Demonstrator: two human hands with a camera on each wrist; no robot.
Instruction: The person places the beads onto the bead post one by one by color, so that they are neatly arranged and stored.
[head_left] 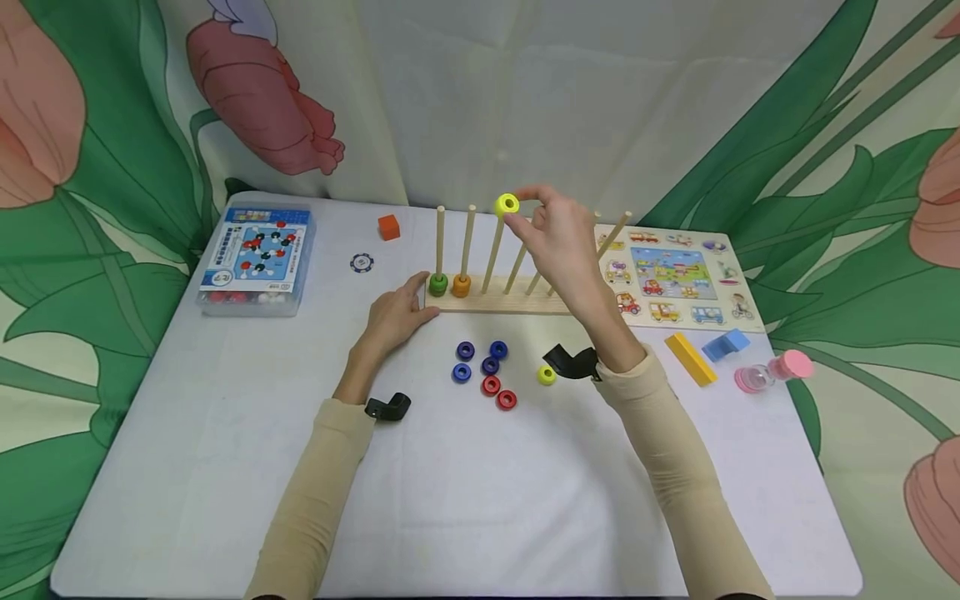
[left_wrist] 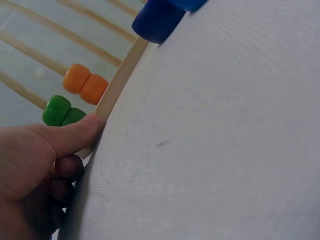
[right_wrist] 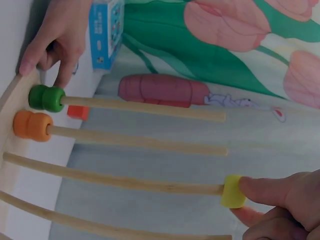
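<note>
A wooden peg rack point(head_left: 495, 303) with several upright pegs stands across the table. My left hand point(head_left: 393, 321) holds its left end, the thumb point(left_wrist: 75, 134) along the front edge of the base. On the first peg sit green beads point(right_wrist: 46, 98); orange beads point(right_wrist: 33, 125) are on the second. My right hand point(head_left: 566, 246) pinches a yellow bead point(right_wrist: 233, 191) between thumb and index finger, at the top end of the third peg point(right_wrist: 125, 182). Whether the peg has entered its hole is hard to tell. The right hand and forearm partly cover the pegs farther right.
Before the rack lie several blue beads point(head_left: 462, 380), two red beads point(head_left: 500, 407) and another yellow bead point(head_left: 542, 380). A picture puzzle board point(head_left: 720, 321), yellow block point(head_left: 691, 359), blue block point(head_left: 725, 344) and pink-capped sand timer point(head_left: 791, 364) are rightward. Leftward are a plastic box point(head_left: 258, 262), chip point(head_left: 362, 263) and orange cube point(head_left: 388, 227).
</note>
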